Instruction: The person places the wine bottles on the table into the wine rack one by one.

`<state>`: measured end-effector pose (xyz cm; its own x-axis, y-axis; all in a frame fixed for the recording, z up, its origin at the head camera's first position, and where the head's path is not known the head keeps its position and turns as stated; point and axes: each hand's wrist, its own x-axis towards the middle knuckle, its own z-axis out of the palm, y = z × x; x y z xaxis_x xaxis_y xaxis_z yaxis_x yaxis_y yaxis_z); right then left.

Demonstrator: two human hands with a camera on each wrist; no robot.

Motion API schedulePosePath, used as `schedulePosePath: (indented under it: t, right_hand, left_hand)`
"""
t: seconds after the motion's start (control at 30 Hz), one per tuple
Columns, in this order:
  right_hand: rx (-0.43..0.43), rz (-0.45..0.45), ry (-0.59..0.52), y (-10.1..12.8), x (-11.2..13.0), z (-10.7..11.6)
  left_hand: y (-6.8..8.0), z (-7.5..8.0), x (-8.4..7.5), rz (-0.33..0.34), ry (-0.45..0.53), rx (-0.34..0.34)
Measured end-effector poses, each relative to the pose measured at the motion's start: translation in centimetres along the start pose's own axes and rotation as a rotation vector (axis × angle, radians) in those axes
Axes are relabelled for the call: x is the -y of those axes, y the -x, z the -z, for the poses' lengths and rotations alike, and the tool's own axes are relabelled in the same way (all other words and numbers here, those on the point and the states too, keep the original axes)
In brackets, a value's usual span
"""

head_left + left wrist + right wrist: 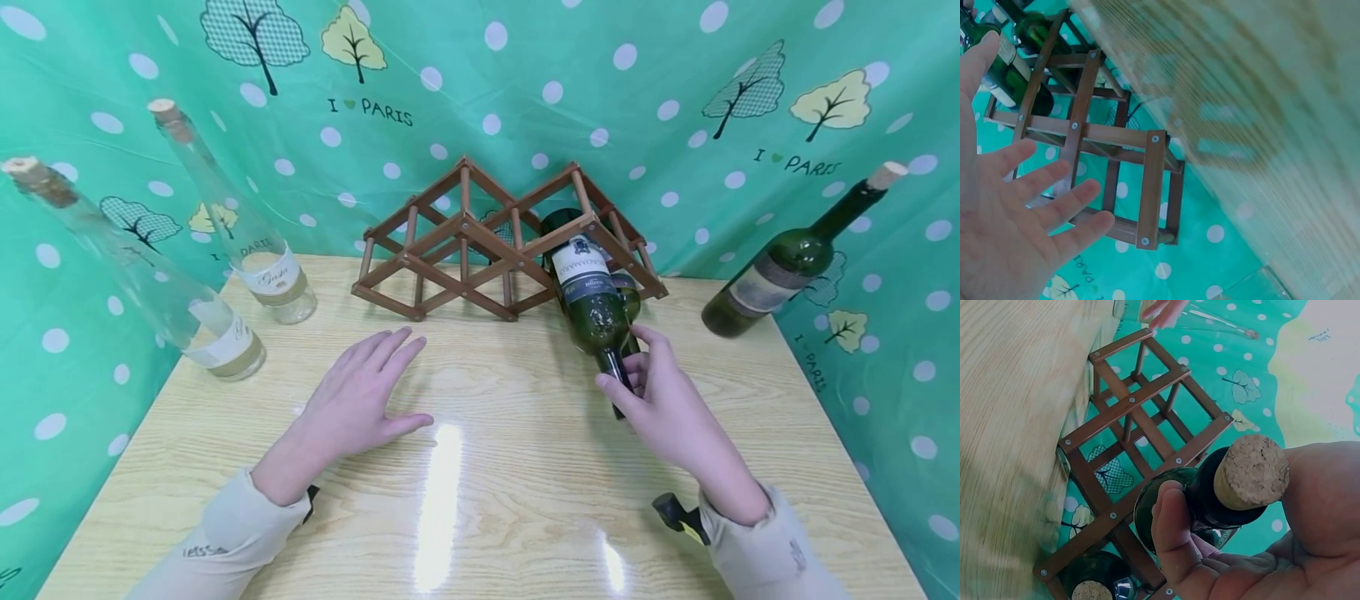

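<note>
My right hand (667,408) holds a dark green wine bottle (596,321) by its neck, thumb on one side and fingers on the other. The bottle slants base-first into the right part of a brown wooden wine rack (465,221), its pale label showing. Close to my palm, the right wrist view shows the bottle's cork (1254,472). A second green bottle (632,302) lies lower in the rack, partly hidden behind the first. My left hand (360,400) hovers over the table left of centre, fingers spread, touching nothing; its palm faces the rack in the left wrist view.
Two tall clear corked bottles, one nearer (225,346) and one farther (277,283), stand on the table's left side. A corked green bottle (772,279) stands at the right edge. A green dotted cloth (495,125) hangs behind the wooden table (510,500).
</note>
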<state>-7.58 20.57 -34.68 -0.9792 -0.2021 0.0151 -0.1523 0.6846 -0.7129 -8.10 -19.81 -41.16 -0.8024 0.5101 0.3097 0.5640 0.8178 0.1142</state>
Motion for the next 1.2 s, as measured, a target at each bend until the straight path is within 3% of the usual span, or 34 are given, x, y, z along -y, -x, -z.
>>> schedulePosePath:
  t: [0.4, 1.2]
  right_hand:
    - [-0.001, -0.020, -0.032, -0.7, 0.2, -0.3]
    - [0.003, -0.021, -0.037, -1.4, 0.6, -0.5]
  left_hand:
    - [0.1, -0.1, -0.2, 0.015, -0.001, 0.039]
    - [0.2, -0.2, -0.2, 0.019, -0.004, 0.047]
